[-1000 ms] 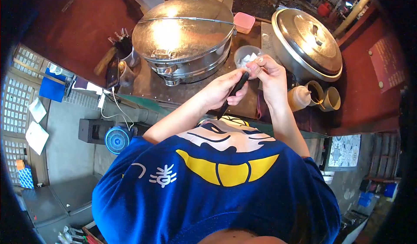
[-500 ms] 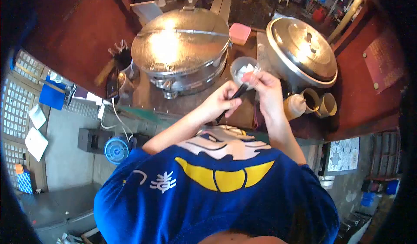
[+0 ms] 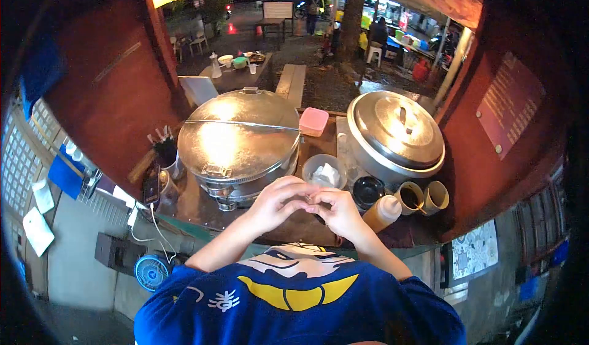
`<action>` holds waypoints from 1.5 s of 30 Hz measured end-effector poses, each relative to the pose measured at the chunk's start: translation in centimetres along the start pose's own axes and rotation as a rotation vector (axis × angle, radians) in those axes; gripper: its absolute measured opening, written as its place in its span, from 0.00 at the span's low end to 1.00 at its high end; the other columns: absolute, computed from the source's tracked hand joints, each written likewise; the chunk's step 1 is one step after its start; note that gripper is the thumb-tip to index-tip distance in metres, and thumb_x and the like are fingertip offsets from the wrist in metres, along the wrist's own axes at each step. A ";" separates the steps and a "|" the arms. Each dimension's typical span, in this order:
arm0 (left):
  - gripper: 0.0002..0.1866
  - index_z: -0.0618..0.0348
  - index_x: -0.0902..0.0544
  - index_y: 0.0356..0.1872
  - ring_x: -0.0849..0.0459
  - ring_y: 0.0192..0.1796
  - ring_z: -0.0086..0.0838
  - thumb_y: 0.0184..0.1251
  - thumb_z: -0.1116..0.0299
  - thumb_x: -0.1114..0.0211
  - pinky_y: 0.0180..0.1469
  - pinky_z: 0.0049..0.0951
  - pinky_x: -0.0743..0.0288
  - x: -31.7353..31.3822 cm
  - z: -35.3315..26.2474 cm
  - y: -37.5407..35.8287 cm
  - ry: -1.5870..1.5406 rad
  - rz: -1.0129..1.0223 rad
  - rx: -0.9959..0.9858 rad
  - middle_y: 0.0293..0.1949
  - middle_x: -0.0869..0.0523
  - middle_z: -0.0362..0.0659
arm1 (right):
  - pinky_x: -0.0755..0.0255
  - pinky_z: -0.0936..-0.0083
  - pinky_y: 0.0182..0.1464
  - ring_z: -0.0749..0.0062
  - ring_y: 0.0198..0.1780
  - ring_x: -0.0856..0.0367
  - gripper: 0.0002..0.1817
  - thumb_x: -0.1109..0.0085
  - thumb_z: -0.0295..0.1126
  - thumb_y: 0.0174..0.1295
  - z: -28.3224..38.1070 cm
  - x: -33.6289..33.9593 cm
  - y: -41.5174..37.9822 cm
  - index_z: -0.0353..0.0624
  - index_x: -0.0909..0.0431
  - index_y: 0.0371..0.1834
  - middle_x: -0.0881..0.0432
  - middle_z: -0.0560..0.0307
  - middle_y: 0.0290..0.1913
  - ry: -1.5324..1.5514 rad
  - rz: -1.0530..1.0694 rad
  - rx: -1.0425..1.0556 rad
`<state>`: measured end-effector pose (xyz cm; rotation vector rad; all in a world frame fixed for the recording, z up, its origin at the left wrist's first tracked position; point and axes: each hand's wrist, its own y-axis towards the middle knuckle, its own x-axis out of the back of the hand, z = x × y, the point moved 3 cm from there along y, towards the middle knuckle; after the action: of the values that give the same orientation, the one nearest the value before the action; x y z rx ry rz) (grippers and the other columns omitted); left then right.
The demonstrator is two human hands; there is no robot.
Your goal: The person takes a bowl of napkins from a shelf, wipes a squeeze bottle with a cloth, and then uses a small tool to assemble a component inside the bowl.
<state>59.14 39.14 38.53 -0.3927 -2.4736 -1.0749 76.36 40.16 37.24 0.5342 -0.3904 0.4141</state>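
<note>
My left hand and my right hand meet in front of my chest, over the counter's near edge. The fingertips of both are pinched together. Whatever they hold, if anything, is too small or hidden to name. Just beyond them stands a clear plastic tub with white crumpled pieces inside, partly behind my fingers. To the right of the tub sits a round black dish or lid. A squeeze bottle with tan contents leans close to my right hand.
A large lidded metal steamer fills the left of the counter; a lidded pot stands at the right. Between them is a pink box. Two cups are right of the bottle. A fan is below left.
The view has tilted up, showing more of the street. My left hand has let go of the black-handled tool, and my right hand has left the tub. Both hands now meet at their fingertips.
</note>
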 end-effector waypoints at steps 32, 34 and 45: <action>0.04 0.49 0.14 0.29 0.18 0.41 0.28 0.52 0.68 0.27 0.51 0.32 0.37 1.7 -0.7 -0.5 0.345 -0.120 -0.041 0.32 0.15 0.35 | 0.27 0.74 0.35 0.65 0.30 0.20 0.03 0.34 0.23 0.52 4.2 1.7 -0.5 0.42 0.17 0.30 0.19 0.57 0.29 -0.314 -0.057 0.184; 0.04 0.54 0.16 0.31 0.18 0.39 0.27 0.59 0.67 0.30 0.48 0.30 0.31 0.8 1.2 0.6 -0.097 -0.123 -0.004 0.33 0.16 0.36 | 0.28 0.77 0.34 0.72 0.28 0.21 0.03 0.33 0.25 0.54 4.5 2.2 -0.1 0.41 0.15 0.31 0.17 0.57 0.29 -0.097 -0.020 0.013; 0.11 0.61 0.21 0.49 0.16 0.41 0.27 0.70 0.69 0.40 0.46 0.26 0.18 -12.9 5.2 -2.5 -2.015 -0.109 0.578 0.40 0.15 0.42 | 0.24 0.85 0.35 0.79 0.30 0.20 0.08 0.36 0.24 0.61 -2.9 0.5 -3.4 0.31 0.17 0.40 0.16 0.55 0.32 0.938 -0.589 -0.433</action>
<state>68.12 40.18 27.63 -1.7243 -4.0693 0.7297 79.12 39.22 33.81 -0.0190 0.5723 -0.0269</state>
